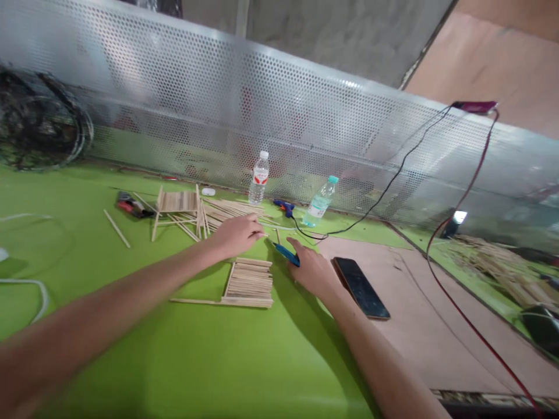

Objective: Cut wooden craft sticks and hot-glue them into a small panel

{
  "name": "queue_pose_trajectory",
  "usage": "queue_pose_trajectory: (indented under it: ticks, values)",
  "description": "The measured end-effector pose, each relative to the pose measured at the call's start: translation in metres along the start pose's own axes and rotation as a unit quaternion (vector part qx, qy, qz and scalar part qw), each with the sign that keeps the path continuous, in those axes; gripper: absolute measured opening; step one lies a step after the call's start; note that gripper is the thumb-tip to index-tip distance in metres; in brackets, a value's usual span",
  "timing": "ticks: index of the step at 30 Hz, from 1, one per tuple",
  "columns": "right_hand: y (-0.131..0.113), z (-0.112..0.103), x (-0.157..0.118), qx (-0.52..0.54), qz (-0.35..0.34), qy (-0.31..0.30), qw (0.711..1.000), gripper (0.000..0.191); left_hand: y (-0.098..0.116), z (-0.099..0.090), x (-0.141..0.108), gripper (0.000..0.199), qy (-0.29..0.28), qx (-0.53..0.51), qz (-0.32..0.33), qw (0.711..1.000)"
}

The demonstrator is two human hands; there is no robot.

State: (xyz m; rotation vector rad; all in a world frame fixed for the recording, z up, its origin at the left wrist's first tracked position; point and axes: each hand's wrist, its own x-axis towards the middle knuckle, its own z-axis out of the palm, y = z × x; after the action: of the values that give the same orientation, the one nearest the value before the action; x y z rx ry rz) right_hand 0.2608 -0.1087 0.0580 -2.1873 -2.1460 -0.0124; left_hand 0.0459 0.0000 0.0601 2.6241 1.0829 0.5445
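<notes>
left grip [238, 234] seems pinched on a stick [265, 234] beyond the stick panel [250, 283]; right grip [311, 266] closed on blue tool [286, 254], near panel's far-right corner. stick likely light, stiff, snappable: pinch near end.

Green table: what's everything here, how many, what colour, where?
Table: one, green, foreground
Perforated screen: one, silver, behind table
Wire coil: one, dark, far left
Bottles: two, clear and greenish, before screen
Glue gun: one, blue, between bottles
Cables: several, black, red, white, both sides
Stick frame: one, tan, left of bottles
Stick panel: one, tan, between forearms
Loose sticks: many, tan, mostly beside frame
Hand tool: one, red-and-black, left of frame
Phone: one, black, on board
Board: one, pinkish, right
Clutter: uncounted, mostly tan, far right
Pen-like tool: one, blue, in right hand
Left hand: one, centre
Right hand: one, centre
</notes>
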Motion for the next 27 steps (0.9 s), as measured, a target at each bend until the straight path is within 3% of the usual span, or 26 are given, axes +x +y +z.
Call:
queue_pose_trajectory:
  ticks: [2,5,9,14,17,21,24,27]
  values:
    - [0.002,0.001,-0.001,0.002,-0.005,0.005,1.0,0.066,0.003,-0.016,-0.01,0.037,0.028,0.045,0.041,0.998]
    - [0.007,0.004,0.0,0.001,-0.013,-0.005,1.0,0.059,0.001,-0.03,-0.026,0.04,0.053,0.074,0.046,0.995]
    - [0.01,0.007,0.0,-0.001,-0.014,-0.019,1.0,0.049,-0.018,-0.026,-0.046,0.038,0.095,0.092,0.011,0.991]
    - [0.014,0.003,0.013,0.013,0.04,0.02,0.999,0.057,-0.04,-0.019,-0.053,0.041,0.135,0.098,-0.016,0.986]
    - [0.019,-0.006,0.053,-0.014,0.061,0.016,0.998,0.056,-0.036,-0.021,-0.055,0.042,0.122,0.097,-0.008,0.988]
    - [0.02,-0.014,0.137,-0.016,0.103,-0.007,0.994,0.049,-0.025,-0.022,-0.058,0.043,0.087,0.089,-0.005,0.992]
    - [0.018,-0.009,0.192,-0.001,0.158,-0.024,0.987,0.049,-0.021,-0.02,-0.06,0.048,0.072,0.09,-0.013,0.993]
    - [0.02,0.002,0.224,0.008,0.199,-0.026,0.98,0.041,-0.022,-0.02,-0.061,0.051,0.068,0.096,-0.02,0.993]
